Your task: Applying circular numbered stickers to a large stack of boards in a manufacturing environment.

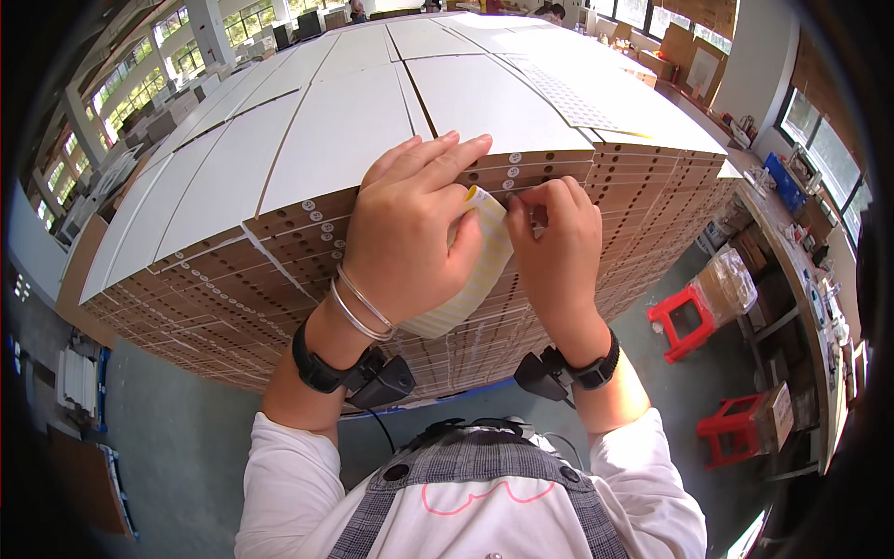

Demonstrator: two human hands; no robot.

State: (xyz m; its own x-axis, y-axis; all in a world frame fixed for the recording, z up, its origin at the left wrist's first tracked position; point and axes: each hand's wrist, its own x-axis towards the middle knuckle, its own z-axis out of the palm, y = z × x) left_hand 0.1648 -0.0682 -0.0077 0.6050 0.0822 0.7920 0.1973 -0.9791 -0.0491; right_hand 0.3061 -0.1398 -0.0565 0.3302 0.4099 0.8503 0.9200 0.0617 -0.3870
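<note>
My left hand (pixel 405 233) grips a curled sheet of yellow-and-white striped paper (pixel 470 289), which hangs down between my hands with its top end rolled over. The fingers of that hand stretch onto the top edge of a tall stack of boards (pixel 307 256). Just right of the sheet, my right hand (pixel 563 256) is closed in a pinch against the stack's front side. Whatever is between its fingertips is too small to make out. Round holes line the brown board edges, and white round stickers (pixel 513 158) cover some of them, several near my fingers.
White panels (pixel 345 102) form the stack's top, where a sheet with rows of dots (pixel 563 93) lies at the back right. Two red stools (pixel 684 321) stand on the floor at right, beside a cluttered workbench (pixel 792 256). Far behind, people are partly visible.
</note>
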